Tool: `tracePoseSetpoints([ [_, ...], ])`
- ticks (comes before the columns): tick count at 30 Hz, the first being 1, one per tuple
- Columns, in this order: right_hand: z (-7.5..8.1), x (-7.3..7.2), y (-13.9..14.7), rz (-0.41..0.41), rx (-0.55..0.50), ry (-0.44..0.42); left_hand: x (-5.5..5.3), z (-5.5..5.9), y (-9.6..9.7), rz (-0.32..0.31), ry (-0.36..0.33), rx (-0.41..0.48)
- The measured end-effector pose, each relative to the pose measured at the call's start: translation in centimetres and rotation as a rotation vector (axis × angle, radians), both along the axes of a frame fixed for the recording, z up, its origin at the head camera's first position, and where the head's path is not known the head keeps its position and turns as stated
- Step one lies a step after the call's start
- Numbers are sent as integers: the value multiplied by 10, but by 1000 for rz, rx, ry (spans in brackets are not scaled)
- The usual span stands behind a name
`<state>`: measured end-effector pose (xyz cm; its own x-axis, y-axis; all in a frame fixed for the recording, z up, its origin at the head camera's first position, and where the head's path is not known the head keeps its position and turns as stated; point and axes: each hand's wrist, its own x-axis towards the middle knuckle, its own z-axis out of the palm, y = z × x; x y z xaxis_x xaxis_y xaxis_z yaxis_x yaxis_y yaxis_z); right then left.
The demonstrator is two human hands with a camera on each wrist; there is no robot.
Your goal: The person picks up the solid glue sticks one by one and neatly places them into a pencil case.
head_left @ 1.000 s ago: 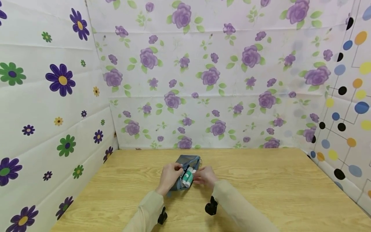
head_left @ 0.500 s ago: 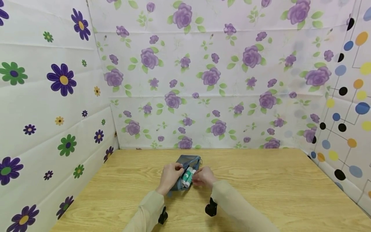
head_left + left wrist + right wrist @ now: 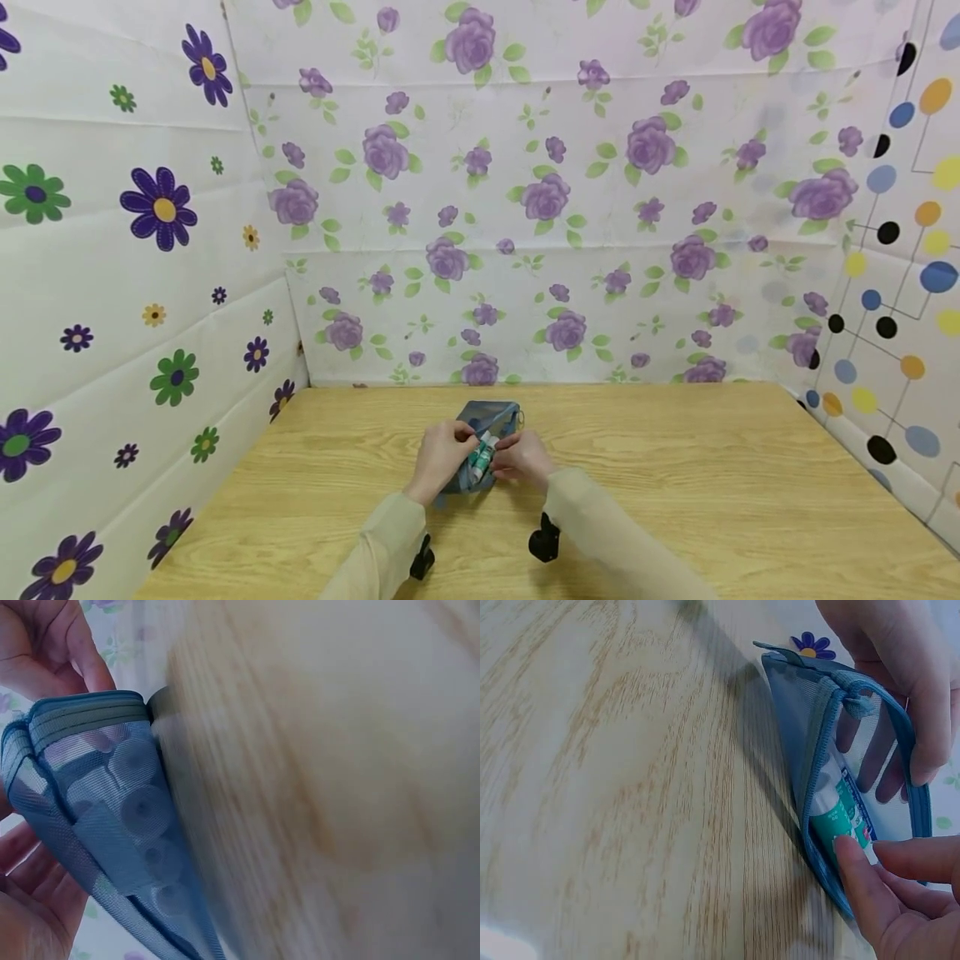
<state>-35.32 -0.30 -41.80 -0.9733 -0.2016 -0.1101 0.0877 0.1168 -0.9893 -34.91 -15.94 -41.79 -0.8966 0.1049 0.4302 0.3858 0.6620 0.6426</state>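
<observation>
A blue mesh zipper pouch [image 3: 487, 412] stands with its mouth open on the table, several round-ended sticks [image 3: 146, 811] showing through its mesh. In the head view, green-and-white glue sticks [image 3: 483, 457] show in the opening. My left hand [image 3: 441, 454] pinches the pouch's rim between thumb and fingers, the fingers behind the mesh in the right wrist view. My right hand [image 3: 522, 457] is at the opposite side of the mouth. Its index fingertip [image 3: 847, 851] touches a green glue stick [image 3: 832, 825], with the thumb [image 3: 907, 855] apart from the index. Beside that stick is a dark blue strip with white lettering [image 3: 853, 791].
The wooden table [image 3: 660, 475] extends to both sides of the pouch. A flowered cloth wall [image 3: 570, 208] rises along its back edge, with patterned sheets at left and right. Black wrist cameras [image 3: 544, 540] hang under both forearms.
My right hand has moved slightly left, over the pouch's opening. The glue sticks show less than before, sunk further between the pouch's sides. My left hand keeps its place on the rim.
</observation>
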Motion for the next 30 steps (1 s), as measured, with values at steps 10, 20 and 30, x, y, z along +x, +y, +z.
tracePoseSetpoints([
  [10,1,-2,11,-17,-46,-14,-2,1,1,-15,-33,-69],
  [20,4,-2,32,19,-116,-22,0,3,-4,-22,-37,-66],
  [30,20,-2,62,56,-17,-15,-1,6,-13,-20,-22,-49],
])
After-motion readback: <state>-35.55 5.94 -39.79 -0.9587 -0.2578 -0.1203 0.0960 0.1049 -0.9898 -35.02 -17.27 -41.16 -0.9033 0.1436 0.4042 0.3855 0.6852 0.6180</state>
